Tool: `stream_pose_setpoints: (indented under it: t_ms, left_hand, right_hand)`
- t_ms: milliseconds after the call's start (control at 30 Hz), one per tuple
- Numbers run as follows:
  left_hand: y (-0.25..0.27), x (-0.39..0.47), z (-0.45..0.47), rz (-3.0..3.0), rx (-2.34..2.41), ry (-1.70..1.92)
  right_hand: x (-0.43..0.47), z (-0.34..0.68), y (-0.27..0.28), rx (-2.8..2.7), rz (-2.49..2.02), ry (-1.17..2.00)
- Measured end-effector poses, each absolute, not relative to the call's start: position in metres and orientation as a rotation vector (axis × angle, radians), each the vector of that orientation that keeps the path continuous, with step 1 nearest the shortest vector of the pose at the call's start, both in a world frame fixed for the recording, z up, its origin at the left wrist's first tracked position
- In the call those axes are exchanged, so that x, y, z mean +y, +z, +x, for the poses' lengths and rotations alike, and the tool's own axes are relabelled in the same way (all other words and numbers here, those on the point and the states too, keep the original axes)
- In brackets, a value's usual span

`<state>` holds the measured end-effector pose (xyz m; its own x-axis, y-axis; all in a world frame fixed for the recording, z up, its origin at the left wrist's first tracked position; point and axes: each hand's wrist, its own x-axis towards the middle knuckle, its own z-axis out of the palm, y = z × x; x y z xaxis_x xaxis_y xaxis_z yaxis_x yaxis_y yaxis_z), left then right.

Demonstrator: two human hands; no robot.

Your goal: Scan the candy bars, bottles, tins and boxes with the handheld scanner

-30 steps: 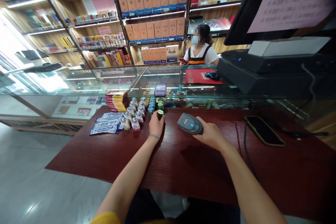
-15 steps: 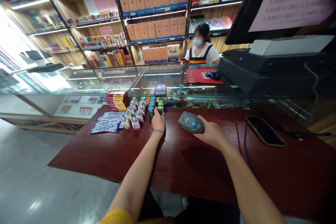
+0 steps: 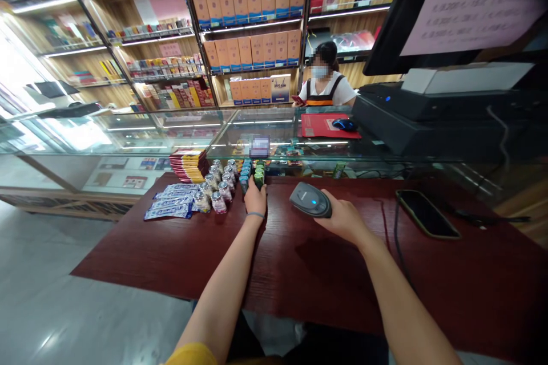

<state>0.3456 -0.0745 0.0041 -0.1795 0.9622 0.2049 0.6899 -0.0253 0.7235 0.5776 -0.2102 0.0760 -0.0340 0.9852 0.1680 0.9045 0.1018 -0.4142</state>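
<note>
Inspector: State of the 2 hands?

Operator: From my remote station, I find the left hand [image 3: 256,199] at the near end of the green row [image 3: 259,169], thumb and forefinger on either side of the front green container [image 3: 259,179]. Whether they press on it or have slackened, I cannot tell. The right hand [image 3: 345,218] is wrapped around the scanner [image 3: 309,199], raised above the tabletop [image 3: 299,279], its head toward the left hand's side.

Inspector: Recommended handling?

Operator: In my judgement, the front green container wants to stay upright and in line, with light, even pressure. The blue row [image 3: 245,169] stands just left of the left fingers, so a wide spread could knock it. I would part the digits only slightly and draw straight back toward the forearm, with the right hand steady and the scanner clear of the left wrist.

Inspector: Differences on record?

Operator: 1.0 s ago, the left fingers gripped a green-lidded container that appeared just short of the row; now they sit slightly farther forward, against the row's end. I note no clear change in the right hand's hold. The jars [image 3: 218,202], left of the left hand, and the phone [image 3: 428,214], right of the right hand, appear undisturbed.
</note>
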Motion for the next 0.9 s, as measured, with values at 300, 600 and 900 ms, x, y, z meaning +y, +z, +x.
stream_pose_setpoints:
  t_ms: [300,600,900]
  left_hand:
    - [-0.001,-0.085,0.336,1.849,1.771,1.185]
    - [0.012,-0.093,0.357,2.223,1.288,1.855]
    - [0.005,-0.082,0.464,2.082,0.945,1.584]
  right_hand:
    - [-0.206,0.589,0.066,-1.876,-1.724,0.356]
    - [-0.205,0.609,0.067,-1.7,-1.727,0.29]
    - [-0.217,0.65,0.072,-1.399,-1.724,0.213]
